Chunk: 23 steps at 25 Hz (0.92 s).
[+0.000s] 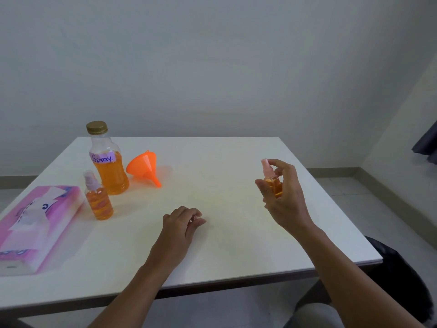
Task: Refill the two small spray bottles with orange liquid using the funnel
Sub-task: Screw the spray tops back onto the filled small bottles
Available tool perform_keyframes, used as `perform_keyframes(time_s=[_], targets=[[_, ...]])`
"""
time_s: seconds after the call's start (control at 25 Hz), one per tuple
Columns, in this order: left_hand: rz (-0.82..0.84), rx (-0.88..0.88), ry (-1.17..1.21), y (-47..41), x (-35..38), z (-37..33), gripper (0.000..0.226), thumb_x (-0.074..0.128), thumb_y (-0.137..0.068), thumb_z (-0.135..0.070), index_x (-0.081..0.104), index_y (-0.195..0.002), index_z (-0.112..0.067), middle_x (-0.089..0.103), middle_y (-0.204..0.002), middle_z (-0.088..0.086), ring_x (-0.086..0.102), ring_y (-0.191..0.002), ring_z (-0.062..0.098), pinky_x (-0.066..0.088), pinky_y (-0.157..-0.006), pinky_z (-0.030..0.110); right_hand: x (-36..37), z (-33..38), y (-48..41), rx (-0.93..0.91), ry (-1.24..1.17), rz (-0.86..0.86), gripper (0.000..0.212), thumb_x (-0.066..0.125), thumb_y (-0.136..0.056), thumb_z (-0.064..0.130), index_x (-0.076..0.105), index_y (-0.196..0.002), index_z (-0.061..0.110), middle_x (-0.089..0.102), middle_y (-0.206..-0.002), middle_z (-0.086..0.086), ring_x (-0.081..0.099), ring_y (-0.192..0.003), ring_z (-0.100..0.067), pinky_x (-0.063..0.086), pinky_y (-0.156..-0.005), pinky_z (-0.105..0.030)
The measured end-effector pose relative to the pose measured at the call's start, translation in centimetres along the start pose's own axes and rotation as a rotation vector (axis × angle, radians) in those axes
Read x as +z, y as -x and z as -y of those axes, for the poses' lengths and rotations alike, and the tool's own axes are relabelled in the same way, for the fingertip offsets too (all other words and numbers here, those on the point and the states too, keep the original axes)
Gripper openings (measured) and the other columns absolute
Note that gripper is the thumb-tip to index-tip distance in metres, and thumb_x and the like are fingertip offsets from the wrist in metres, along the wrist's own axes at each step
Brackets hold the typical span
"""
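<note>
A white table (212, 245) stands against a plain grey wall; at its left lies a pink tissue pack (35, 223), its print too blurred to read; beside it one small spray bottle (98, 200) stands capped, nearly full of orange; behind, the supply bottle (109, 162), capped, carries a handwritten label, "Spray."; the orange funnel (144, 166) lies tipped on its side. The left hand (182, 223) rests loosely curled, holding nothing; the right hand (281, 192) clasps the second spray bottle (272, 178) aloft; a slack grip could drop it.
</note>
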<state>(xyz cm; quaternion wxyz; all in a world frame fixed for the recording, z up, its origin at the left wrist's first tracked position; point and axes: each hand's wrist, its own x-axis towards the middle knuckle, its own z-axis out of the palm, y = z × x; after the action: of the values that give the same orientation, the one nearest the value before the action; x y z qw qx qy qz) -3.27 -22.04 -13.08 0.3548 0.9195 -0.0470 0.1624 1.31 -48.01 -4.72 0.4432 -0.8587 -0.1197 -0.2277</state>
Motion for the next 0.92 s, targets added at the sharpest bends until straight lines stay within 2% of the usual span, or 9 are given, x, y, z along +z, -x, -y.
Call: perform_keyframes(time_s=[0.08,0.2,0.24,0.32,0.48,0.6,0.76,0.92], targets=[[0.002,0.001,-0.003,0.0,0.0,0.0,0.026,0.050,-0.095,-0.046,0.064,-0.109,-0.030,0.056,-0.101,-0.021,0.048,-0.098,0.016,0.032,-0.078,0.018,-0.1,-0.2,0.0,-0.005,0.030,-0.016,0.054,0.070,-0.090,0.044,0.039,-0.134,0.048,0.046,-0.118,0.009,0.065,-0.087,-0.021,0.063,-0.066,-0.044],[0.008,-0.002,-0.006,0.0,0.1,0.1,0.025,0.050,-0.096,-0.045,0.064,-0.109,-0.030,0.056,-0.101,-0.021,0.048,-0.098,0.016,0.032,-0.078,0.018,-0.1,-0.4,-0.2,-0.057,0.131,-0.040,0.055,0.066,-0.096,0.034,0.040,-0.143,0.043,0.049,-0.122,0.007,0.059,-0.086,-0.016,0.055,-0.068,-0.025],[0.010,0.000,-0.008,0.0,0.1,0.1,0.026,0.050,-0.095,-0.046,0.064,-0.109,-0.030,0.056,-0.101,-0.020,0.048,-0.098,0.016,0.032,-0.078,0.018,-0.1,-0.5,-0.3,-0.068,0.177,-0.042,0.053,0.063,-0.098,0.032,0.041,-0.145,0.041,0.052,-0.120,0.006,0.059,-0.083,-0.016,0.054,-0.068,-0.024],[0.016,-0.001,-0.006,-0.1,0.0,0.1,0.027,0.049,-0.095,-0.047,0.065,-0.108,-0.029,0.056,-0.100,-0.020,0.049,-0.098,0.017,0.031,-0.079,0.018,-0.2,-0.6,-0.4,-0.061,0.266,-0.040,0.047,0.060,-0.099,0.030,0.043,-0.142,0.039,0.061,-0.118,0.004,0.060,-0.077,-0.017,0.055,-0.066,-0.033],[0.019,-0.012,-0.005,0.0,-0.1,-0.1,0.026,0.050,-0.095,-0.045,0.065,-0.108,-0.028,0.057,-0.101,-0.019,0.048,-0.099,0.018,0.032,-0.081,0.021,-0.2,-0.5,-0.4,-0.075,0.452,-0.122,0.041,0.058,-0.096,0.025,0.044,-0.133,0.035,0.070,-0.096,0.001,0.057,-0.060,-0.020,0.052,-0.057,-0.035],[0.019,-0.015,-0.009,0.0,-0.1,-0.2,0.027,0.050,-0.095,-0.045,0.065,-0.109,-0.028,0.056,-0.102,-0.019,0.046,-0.099,0.018,0.033,-0.081,0.021,-0.1,-0.6,-0.6,-0.082,0.531,-0.174,0.042,0.056,-0.094,0.021,0.045,-0.133,0.029,0.070,-0.096,0.000,0.058,-0.058,-0.024,0.052,-0.055,-0.032],[0.025,-0.022,-0.016,0.0,-0.1,-0.2,0.027,0.050,-0.094,-0.045,0.065,-0.108,-0.027,0.056,-0.102,-0.019,0.047,-0.099,0.018,0.033,-0.081,0.022,0.3,-1.2,-0.7,-0.073,0.489,-0.167,0.038,0.057,-0.093,0.018,0.045,-0.128,0.025,0.069,-0.094,-0.002,0.061,-0.060,-0.026,0.057,-0.058,-0.039],[0.022,-0.024,-0.008,0.1,-0.1,-0.3,0.026,0.051,-0.095,-0.044,0.066,-0.109,-0.027,0.057,-0.104,-0.018,0.046,-0.100,0.018,0.033,-0.081,0.022,0.5,-1.5,-0.3,-0.098,0.496,-0.179,0.037,0.058,-0.094,0.018,0.046,-0.129,0.023,0.071,-0.101,-0.004,0.063,-0.060,-0.026,0.058,-0.057,-0.039]])
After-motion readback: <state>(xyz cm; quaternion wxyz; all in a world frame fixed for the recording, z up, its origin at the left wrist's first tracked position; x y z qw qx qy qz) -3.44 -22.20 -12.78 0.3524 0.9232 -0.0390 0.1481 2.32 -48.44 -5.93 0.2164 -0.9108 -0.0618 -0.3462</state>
